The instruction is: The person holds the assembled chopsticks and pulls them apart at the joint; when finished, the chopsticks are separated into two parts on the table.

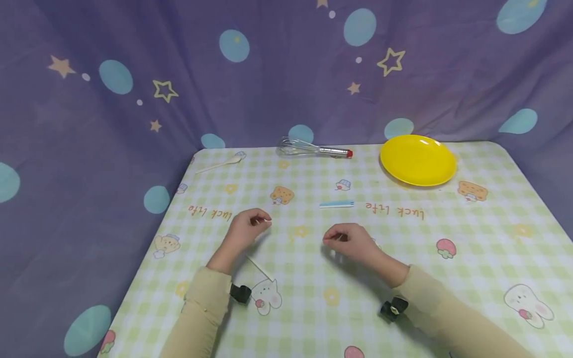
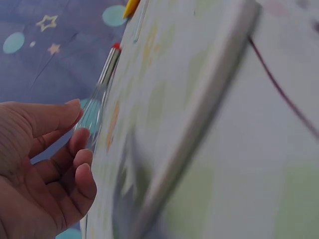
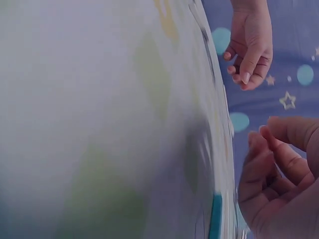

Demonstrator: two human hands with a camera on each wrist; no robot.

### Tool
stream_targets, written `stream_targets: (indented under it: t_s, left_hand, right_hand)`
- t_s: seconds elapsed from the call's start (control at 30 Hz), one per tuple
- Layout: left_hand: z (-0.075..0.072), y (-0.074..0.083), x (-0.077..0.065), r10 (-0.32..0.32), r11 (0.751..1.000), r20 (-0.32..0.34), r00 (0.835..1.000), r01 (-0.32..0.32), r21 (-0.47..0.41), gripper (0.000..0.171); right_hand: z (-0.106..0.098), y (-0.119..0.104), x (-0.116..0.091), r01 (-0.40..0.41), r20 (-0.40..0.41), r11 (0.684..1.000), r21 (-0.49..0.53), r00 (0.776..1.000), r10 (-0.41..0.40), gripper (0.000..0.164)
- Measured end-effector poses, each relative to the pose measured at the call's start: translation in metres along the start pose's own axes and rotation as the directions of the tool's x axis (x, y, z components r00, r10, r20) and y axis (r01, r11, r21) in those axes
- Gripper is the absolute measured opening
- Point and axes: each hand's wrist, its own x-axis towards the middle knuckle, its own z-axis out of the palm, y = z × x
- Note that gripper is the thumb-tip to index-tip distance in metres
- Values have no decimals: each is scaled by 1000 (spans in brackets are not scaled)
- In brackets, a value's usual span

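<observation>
My left hand (image 1: 247, 228) hovers over the table left of the middle, fingers loosely curled and holding nothing. Below its wrist lies a thin white stick (image 1: 260, 268), partly hidden by the arm; close up in the left wrist view, the white stick (image 2: 199, 109) is blurred and its kind is unclear. My right hand (image 1: 351, 241) hangs above the cloth to the right, fingers also loosely bent, with nothing in them. Just beyond it is a short blue-and-white piece (image 1: 336, 204) with a notched right end. Both hands appear in the right wrist view, apart from each other.
Along the far edge lie a white spoon (image 1: 221, 163) at left, a wire whisk (image 1: 313, 149) with a red handle end, and a yellow plate (image 1: 418, 160) at right. A checked cloth (image 1: 304, 318) covers the table, and a purple curtain (image 1: 277, 84) hangs behind it.
</observation>
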Motion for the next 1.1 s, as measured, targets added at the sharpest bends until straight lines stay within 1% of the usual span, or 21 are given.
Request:
stream_targets:
  t_s: [0.13,0.27,0.37,0.5,0.57,0.7,0.77,0.83,0.97,1.03,1.1]
  left_hand:
    - [-13,-11,-15,23,997,-8,1000,-22,68,9]
    - [-25,-23,-30,84,988,-7,996,-82,128,16]
    - [-33,-33,-39,141,977,5,990,-141,159,22]
    - [-38,-44,-47,205,958,29,978,-206,199,30]
    - [-38,-48,-50,217,949,38,975,-220,225,30]
    - [-33,-53,-52,214,927,48,976,-218,304,28]
    - [-30,-53,-52,204,921,41,978,-206,330,26]
    - [-29,-52,-52,192,921,31,981,-191,338,23]
    - [-28,-51,-52,169,924,23,985,-167,345,19]
    - [-28,-50,-52,173,921,22,985,-170,350,19]
    - [-27,-49,-52,188,921,23,982,-184,342,19]
  right_hand:
    - [18,-8,4,-4,84,1000,17,996,2,9]
    - [34,-17,8,30,161,1000,-6,987,-29,12]
    - [46,-23,10,81,216,997,-17,973,-75,15]
    - [62,-32,14,96,301,995,-5,949,-90,21]
    - [70,-37,16,101,328,995,-15,940,-90,24]
    - [82,-46,20,108,341,991,-83,937,-74,27]
    - [89,-48,22,111,340,982,-155,939,-52,25]
    - [94,-51,24,111,336,966,-235,942,-26,24]
    - [104,-53,27,113,316,917,-382,949,14,23]
    - [107,-54,27,113,304,900,-420,952,22,23]
    - [108,-55,27,115,291,890,-441,957,20,20]
